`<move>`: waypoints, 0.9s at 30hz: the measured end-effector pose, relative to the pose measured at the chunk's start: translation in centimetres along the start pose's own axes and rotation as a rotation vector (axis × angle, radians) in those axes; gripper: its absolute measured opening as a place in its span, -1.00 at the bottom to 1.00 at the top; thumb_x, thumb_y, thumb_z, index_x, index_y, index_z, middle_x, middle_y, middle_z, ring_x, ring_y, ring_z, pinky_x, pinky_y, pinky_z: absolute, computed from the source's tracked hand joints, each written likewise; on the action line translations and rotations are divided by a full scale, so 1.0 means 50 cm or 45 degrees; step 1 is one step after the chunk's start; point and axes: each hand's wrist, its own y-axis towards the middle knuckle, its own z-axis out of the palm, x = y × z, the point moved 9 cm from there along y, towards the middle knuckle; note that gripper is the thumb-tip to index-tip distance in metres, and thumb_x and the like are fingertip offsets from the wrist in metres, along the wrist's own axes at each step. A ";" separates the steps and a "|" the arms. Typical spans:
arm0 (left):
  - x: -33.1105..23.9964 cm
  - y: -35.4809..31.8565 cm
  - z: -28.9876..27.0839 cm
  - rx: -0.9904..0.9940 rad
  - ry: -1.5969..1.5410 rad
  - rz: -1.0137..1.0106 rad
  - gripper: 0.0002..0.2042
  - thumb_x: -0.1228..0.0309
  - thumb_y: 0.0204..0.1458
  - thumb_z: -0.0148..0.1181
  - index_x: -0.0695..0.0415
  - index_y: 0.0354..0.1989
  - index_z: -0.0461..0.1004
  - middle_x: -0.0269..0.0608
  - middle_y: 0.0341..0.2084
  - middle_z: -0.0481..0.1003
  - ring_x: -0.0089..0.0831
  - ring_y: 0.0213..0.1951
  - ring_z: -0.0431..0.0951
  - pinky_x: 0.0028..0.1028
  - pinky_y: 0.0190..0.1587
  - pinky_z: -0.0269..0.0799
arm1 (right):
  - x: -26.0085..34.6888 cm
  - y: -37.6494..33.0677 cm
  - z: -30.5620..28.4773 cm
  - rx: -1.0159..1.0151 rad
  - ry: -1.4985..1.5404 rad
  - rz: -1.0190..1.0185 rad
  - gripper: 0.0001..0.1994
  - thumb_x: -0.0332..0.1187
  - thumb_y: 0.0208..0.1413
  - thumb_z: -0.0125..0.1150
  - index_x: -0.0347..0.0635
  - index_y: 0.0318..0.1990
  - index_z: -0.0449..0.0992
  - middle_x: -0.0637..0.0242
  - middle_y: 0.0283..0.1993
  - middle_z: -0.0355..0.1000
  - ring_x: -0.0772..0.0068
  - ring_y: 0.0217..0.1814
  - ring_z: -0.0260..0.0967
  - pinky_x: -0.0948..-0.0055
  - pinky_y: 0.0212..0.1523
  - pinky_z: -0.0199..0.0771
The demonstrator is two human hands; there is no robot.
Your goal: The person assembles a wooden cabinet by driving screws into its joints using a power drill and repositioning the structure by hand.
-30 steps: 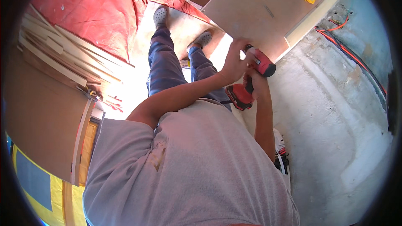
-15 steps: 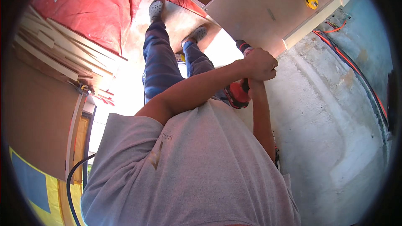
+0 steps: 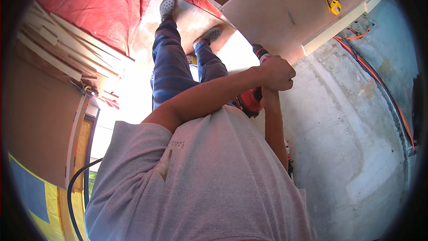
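Note:
A red and black cordless drill (image 3: 248, 102) is held in front of my body, right of my legs. Its black chuck (image 3: 257, 50) points up and away, close to the near edge of a brown board. My left arm crosses over from the left, and my left hand (image 3: 278, 73) is closed around the drill's upper body. From below comes my right forearm, reaching the drill under the left hand. Only the wrist end of my right hand (image 3: 270, 93) shows; its fingers are hidden behind the left hand. I cannot make out any bit in the chuck.
On the brown board (image 3: 285, 4) lies a yellow tape measure (image 3: 334, 6). Red and black cables (image 3: 374, 76) run along the concrete floor (image 3: 330, 129) at right. Wood strips (image 3: 67, 49) lie at left, below a red sheet (image 3: 93, 9). A bucket (image 3: 192, 62) stands between my legs.
The drill's battery end has shifted slightly left, and my right forearm has moved a little left with it. My left hand keeps its hold. The view has shifted slightly.

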 end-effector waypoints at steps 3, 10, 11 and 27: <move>-0.010 -0.005 0.000 -0.033 -0.011 0.050 -0.74 0.22 -0.08 0.09 0.16 -0.50 0.58 0.00 -0.56 0.56 -0.02 -0.39 0.59 -0.09 -0.16 0.49 | 0.001 -0.007 0.006 -0.012 0.024 0.001 -0.79 -0.17 0.24 0.23 -0.07 -0.33 0.46 0.41 -0.55 0.39 0.53 -0.59 0.36 0.44 -0.55 0.37; -0.015 -0.011 -0.008 -0.017 0.007 0.031 -0.72 0.21 -0.07 0.09 0.17 -0.49 0.58 0.01 -0.54 0.56 -0.01 -0.39 0.59 -0.10 -0.18 0.50 | 0.014 -0.019 0.009 0.018 -0.009 0.008 -0.78 -0.15 0.25 0.21 -0.08 -0.30 0.46 0.43 -0.56 0.38 0.53 -0.58 0.35 0.44 -0.55 0.36; -0.015 -0.013 -0.011 -0.024 0.012 0.024 -0.72 0.20 -0.06 0.09 0.17 -0.49 0.58 0.02 -0.54 0.56 0.00 -0.39 0.59 -0.10 -0.20 0.51 | 0.018 -0.022 0.012 0.017 -0.010 0.006 -0.78 -0.15 0.25 0.21 -0.08 -0.30 0.46 0.43 -0.56 0.38 0.53 -0.58 0.35 0.44 -0.55 0.36; -0.023 0.019 -0.017 -0.058 -0.052 -0.080 -0.72 0.23 -0.10 0.05 0.18 -0.46 0.59 0.05 -0.51 0.58 0.00 -0.37 0.61 -0.10 -0.18 0.51 | 0.044 -0.020 -0.042 -0.029 -0.152 0.194 -0.82 -0.22 0.23 0.23 -0.11 -0.26 0.44 0.37 -0.53 0.39 0.50 -0.59 0.34 0.40 -0.58 0.45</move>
